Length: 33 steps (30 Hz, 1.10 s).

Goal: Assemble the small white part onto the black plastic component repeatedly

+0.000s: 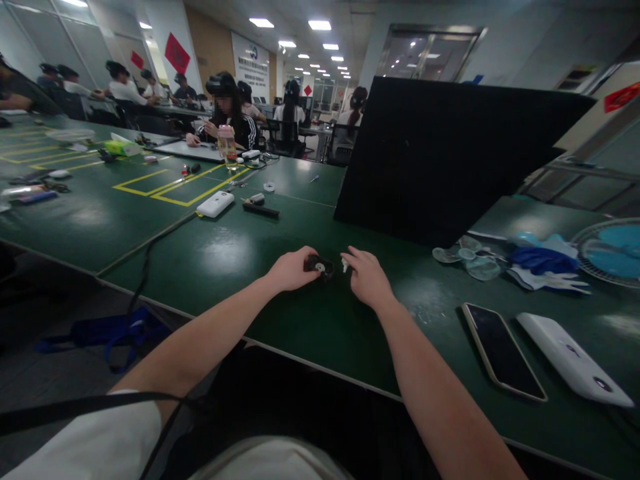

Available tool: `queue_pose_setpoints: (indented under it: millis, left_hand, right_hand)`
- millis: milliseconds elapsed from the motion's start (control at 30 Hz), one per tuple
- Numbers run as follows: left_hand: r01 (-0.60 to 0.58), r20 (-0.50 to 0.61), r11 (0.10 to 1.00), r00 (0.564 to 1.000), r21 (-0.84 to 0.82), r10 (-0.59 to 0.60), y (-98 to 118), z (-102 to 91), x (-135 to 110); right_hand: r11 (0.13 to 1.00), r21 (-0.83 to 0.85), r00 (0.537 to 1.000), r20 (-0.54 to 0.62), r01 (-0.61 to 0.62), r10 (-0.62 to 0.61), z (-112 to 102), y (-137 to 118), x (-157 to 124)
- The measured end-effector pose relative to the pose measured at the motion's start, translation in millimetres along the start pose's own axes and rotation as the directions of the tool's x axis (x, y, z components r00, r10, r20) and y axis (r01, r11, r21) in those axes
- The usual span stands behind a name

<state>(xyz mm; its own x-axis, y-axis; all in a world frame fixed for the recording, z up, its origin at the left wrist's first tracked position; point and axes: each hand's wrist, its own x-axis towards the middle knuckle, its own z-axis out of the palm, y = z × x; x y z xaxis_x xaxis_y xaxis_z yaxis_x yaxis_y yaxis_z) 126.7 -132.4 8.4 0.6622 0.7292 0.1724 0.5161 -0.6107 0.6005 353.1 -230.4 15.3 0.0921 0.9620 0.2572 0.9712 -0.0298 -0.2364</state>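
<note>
Both hands rest on the dark green table [225,257] right in front of me. My left hand [291,268] is curled, its fingers closed on a small black part with a white centre [321,267]. My right hand [367,276] lies just to the right of that part, fingers bent, with a tiny white piece [345,266] at its fingertips. Whether the right hand pinches that piece or only touches it is hard to make out.
A black panel [440,157] stands tilted behind my hands. To the right lie a phone [503,350], a white power bank [573,358], blue gloves [540,261], clear plastic discs [467,261] and a fan [613,250]. To the far left: a white device [215,204], yellow tape lines, seated people.
</note>
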Motion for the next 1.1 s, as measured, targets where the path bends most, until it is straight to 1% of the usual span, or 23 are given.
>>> queue_pose_setpoints:
  millis: [33,100,167,200,267,333,400,433,500,567,633,733,833,900,967,1033,1100]
  left_hand:
    - [0.011,-0.012,1.000,1.000,0.016,-0.011,0,-0.7,0]
    - [0.030,-0.028,0.999,0.999,0.038,-0.029,1,-2.2,0]
    - [0.036,-0.020,0.999,0.999,0.038,-0.035,2,-3.0,0]
    - [0.030,-0.012,0.999,0.999,0.030,-0.030,3,-3.0,0]
    - [0.004,0.002,1.000,1.000,0.009,-0.004,5,-2.3,0]
    - [-0.028,0.008,1.000,1.000,-0.010,0.028,7,-1.0,0]
    - [-0.042,0.009,0.999,0.999,-0.022,0.042,7,0.1,-1]
    - [-0.043,0.012,0.999,0.999,-0.028,0.044,8,0.4,-1]
    - [-0.047,0.018,0.998,0.999,-0.048,0.048,7,0.7,-2]
    - [-0.059,0.029,0.995,0.998,-0.081,0.062,7,0.9,-2]
    - [-0.068,0.039,0.992,0.997,-0.109,0.072,6,1.2,-2]
    - [-0.058,0.047,0.990,0.997,-0.128,0.064,6,1.2,-1]
    - [-0.040,0.060,0.990,0.997,-0.136,0.048,7,-0.2,-1]
    - [-0.020,0.084,0.989,0.996,-0.149,0.033,7,-2.0,-1]
    - [-0.008,0.117,0.985,0.993,-0.170,0.028,7,-3.9,-2]
    - [-0.021,0.148,0.981,0.988,-0.190,0.050,6,-6.0,-4]
    - [-0.049,0.171,0.979,0.982,-0.198,0.084,6,-8.6,-6]
  right_hand:
    - [0.999,-0.041,0.997,0.074,0.019,-0.016,2,-4,3]
    - [0.993,-0.115,0.990,0.142,0.016,0.000,5,-9,9]
    - [0.990,-0.138,0.991,0.124,-0.025,0.042,5,-9,11]
    - [0.993,-0.109,0.993,0.098,-0.056,0.067,5,-8,10]
    - [0.991,0.044,0.992,0.039,-0.125,0.123,2,-6,5]
    - [0.947,0.274,0.983,-0.031,-0.168,0.184,-1,-6,-3]
    - [0.875,0.463,0.977,-0.080,-0.138,0.197,-5,-13,-10]
    - [0.846,0.522,0.977,-0.097,-0.113,0.190,-6,-18,-13]
    - [0.815,0.571,0.977,-0.106,-0.094,0.186,-6,-28,-15]
    - [0.823,0.559,0.980,-0.088,-0.100,0.178,-2,-37,-15]
    - [0.850,0.520,0.988,-0.070,-0.084,0.140,3,-40,-12]
    - [0.890,0.456,0.995,-0.076,-0.023,0.064,7,-39,-9]
    - [0.922,0.387,0.992,-0.108,-0.022,0.069,5,-34,-9]
    - [0.913,0.399,0.979,-0.135,-0.087,0.152,0,-31,-10]
    - [0.868,0.459,0.951,-0.131,-0.191,0.279,-4,-27,-12]
    - [0.821,0.489,0.919,-0.094,-0.293,0.384,-9,-22,-14]
    - [0.803,0.477,0.901,-0.050,-0.357,0.431,-12,-18,-16]
